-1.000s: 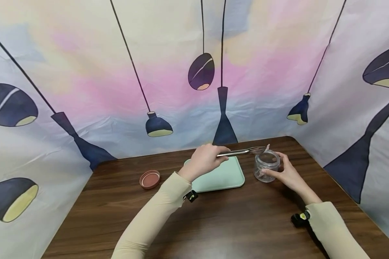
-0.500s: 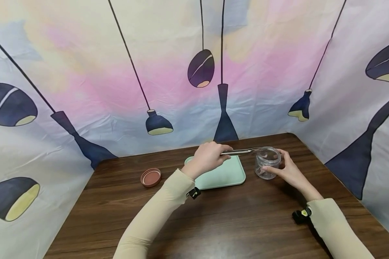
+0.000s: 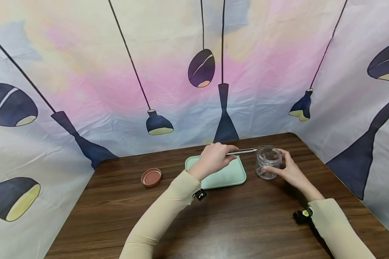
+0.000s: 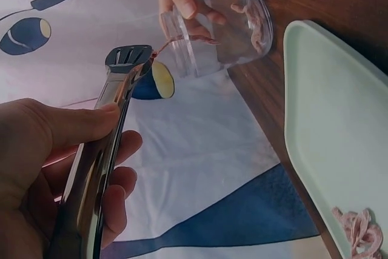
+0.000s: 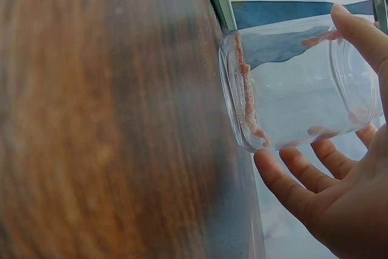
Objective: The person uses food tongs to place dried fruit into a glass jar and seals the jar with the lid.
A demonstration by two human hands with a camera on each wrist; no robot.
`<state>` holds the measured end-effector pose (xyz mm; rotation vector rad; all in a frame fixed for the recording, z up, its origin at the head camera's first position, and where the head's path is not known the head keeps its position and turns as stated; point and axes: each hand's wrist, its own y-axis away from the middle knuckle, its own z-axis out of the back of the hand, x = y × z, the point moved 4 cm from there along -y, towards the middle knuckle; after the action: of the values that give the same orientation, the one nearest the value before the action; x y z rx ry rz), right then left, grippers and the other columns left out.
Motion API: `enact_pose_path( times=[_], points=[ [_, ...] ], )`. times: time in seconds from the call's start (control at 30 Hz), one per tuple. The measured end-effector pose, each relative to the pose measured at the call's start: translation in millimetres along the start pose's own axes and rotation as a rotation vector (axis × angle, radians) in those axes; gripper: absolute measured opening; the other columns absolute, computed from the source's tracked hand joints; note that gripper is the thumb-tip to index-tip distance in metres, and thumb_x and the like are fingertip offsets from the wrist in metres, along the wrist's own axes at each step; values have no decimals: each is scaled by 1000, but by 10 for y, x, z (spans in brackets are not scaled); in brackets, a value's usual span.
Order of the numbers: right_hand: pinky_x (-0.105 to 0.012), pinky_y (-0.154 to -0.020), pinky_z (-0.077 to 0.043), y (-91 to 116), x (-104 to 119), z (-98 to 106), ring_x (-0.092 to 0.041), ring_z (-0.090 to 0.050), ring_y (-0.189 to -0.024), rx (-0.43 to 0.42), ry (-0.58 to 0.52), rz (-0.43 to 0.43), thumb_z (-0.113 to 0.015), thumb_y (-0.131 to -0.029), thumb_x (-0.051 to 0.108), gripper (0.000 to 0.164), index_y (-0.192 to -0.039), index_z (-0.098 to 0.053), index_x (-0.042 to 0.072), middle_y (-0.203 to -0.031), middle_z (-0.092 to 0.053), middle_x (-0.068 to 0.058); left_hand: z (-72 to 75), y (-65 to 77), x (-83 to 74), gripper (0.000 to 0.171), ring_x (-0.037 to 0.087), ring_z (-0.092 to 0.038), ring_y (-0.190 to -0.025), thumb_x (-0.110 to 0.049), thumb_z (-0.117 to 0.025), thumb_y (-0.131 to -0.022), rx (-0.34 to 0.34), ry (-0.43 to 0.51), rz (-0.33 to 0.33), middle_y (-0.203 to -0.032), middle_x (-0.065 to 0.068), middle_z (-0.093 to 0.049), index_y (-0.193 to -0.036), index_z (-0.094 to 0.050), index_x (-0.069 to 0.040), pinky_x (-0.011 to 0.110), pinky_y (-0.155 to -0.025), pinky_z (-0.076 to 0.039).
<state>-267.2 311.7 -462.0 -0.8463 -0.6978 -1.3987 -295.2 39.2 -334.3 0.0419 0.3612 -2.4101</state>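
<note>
My left hand (image 3: 214, 158) grips metal tongs (image 4: 100, 156), thumb on one arm and fingers curled round the other. Their slotted tips are right at the mouth of a clear jar (image 3: 267, 165). From the tips a thin reddish-brown dried strip (image 4: 203, 39) reaches into the jar, seen in the left wrist view. More such strips (image 5: 247, 89) lie on the jar's bottom. My right hand (image 3: 291, 174) holds the jar from the right side, thumb in front and fingers round the far side. The jar stands upright on the table.
A pale green tray (image 3: 240, 174) lies left of the jar, partly behind my left hand; a few pinkish strips (image 4: 361, 232) rest on it. A reddish-brown lid (image 3: 151, 177) is farther left on the wooden table (image 3: 233, 223). A patterned cloth backdrop (image 3: 181, 100) rises behind.
My left hand has moved slightly right with the tongs. The strip, sticking up over the jar's rim a second ago, now hangs inside the jar. My right hand keeps its hold.
</note>
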Motion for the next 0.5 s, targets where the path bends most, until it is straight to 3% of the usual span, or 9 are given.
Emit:
enact_pose_path(
  times=[0.23, 0.5],
  points=[
    [-67, -95, -37, 6, 10, -3, -54, -33, -132, 11, 9, -30, -74, -90, 48, 109, -161, -2, 8, -154, -21, -34, -90, -34, -82, 32, 4, -50, -49, -32, -65, -100, 29, 18, -12, -73, -8, -67, -130, -70, -22, 24, -46, -36],
    [-59, -90, -41, -4, 6, -7, -46, -41, -125, 4, 0, -13, -74, -91, 46, 104, -161, -6, 10, -147, -32, -29, -149, -51, -129, 33, 3, -52, -53, -35, -65, -100, 19, -5, -20, -86, -8, -73, -130, -70, -24, 23, -47, -37]
  ],
)
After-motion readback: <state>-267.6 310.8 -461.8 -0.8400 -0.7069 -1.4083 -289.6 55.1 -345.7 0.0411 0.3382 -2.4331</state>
